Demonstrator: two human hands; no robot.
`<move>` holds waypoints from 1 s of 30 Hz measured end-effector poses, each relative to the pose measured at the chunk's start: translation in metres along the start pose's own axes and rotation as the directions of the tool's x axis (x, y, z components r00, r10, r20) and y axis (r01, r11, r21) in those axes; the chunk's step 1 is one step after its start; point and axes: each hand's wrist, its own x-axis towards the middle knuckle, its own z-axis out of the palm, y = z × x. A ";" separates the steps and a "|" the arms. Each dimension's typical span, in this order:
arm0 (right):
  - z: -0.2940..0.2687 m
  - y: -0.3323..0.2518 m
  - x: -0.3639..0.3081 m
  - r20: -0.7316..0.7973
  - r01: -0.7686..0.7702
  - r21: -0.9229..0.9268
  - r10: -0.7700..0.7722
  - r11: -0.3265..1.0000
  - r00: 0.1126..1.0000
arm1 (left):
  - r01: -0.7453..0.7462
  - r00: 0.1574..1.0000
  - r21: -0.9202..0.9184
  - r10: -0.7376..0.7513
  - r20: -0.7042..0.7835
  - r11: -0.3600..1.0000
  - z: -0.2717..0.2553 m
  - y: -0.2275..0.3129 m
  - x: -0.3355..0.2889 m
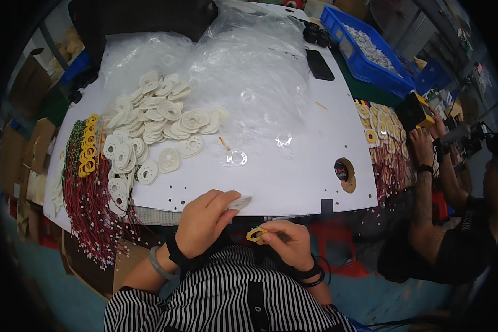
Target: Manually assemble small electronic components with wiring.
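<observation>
Glossy clear plastic sheeting (254,72), smooth matt tabletop (293,188), yellow plastic ring (253,235)

A broad white table (293,185), brightly lit, is pierced by a round hole near its front right corner, and a dark green surface (383,96) is glimpsed beyond its right edge. Below, a blue-green floor (371,296) is seen, with a red stool (340,249) placed near the table's front edge. Brown cardboard boxes (41,141) and a grey bar (53,48) are visible at the left.
</observation>
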 end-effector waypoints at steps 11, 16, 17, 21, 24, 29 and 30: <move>-0.003 -0.006 -0.005 -0.058 -0.015 -0.030 0.013 0.999 0.998 | 0.519 0.840 -0.689 -0.154 0.520 0.506 0.007 0.016 0.001; -0.001 -0.009 -0.006 -0.089 -0.049 -0.060 0.044 0.997 0.995 | 0.591 0.795 -0.696 -0.150 0.587 0.407 0.012 0.015 -0.002; -0.001 -0.009 -0.006 -0.090 -0.051 -0.066 0.045 0.996 0.995 | 0.592 0.794 -0.695 -0.151 0.588 0.407 0.011 0.016 -0.002; -0.001 -0.012 -0.007 -0.072 -0.035 -0.096 0.029 0.995 0.997 | 0.576 0.804 -0.691 -0.151 0.575 0.436 0.010 0.018 -0.004; -0.001 -0.013 -0.008 -0.048 -0.011 -0.117 0.005 0.993 0.999 | 0.576 0.802 -0.686 -0.146 0.579 0.444 0.009 0.019 -0.006; 0.003 -0.013 -0.008 -0.078 0.033 -0.221 -0.051 0.975 0.996 | 0.555 0.814 -0.681 -0.140 0.564 0.479 0.004 0.022 -0.002; 0.004 -0.013 -0.008 -0.104 0.054 -0.242 -0.081 0.969 0.991 | 0.508 0.837 -0.682 -0.117 0.534 0.525 0.005 0.022 -0.002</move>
